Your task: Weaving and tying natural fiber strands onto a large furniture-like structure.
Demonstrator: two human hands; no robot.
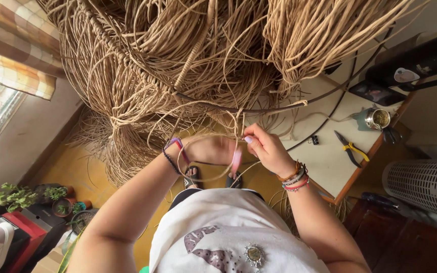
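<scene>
Head cam: right hand (269, 149) pinches cane strand (238, 124) at wire hoop (279, 107); left hand (211, 150) closed w/ pink tool (236, 161).

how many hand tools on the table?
1: yellow-handled pliers on the white table, right of the right hand. Dark object beside the tin cup unclear; strands may hide more.

My left hand (209, 150) has dark and purple-pink bands at the wrist; my right hand (269, 149) has stacked beaded bracelets, orange, grey, red. White tee, grey-purple print, round sparkly brooch, dark sandals.
</scene>
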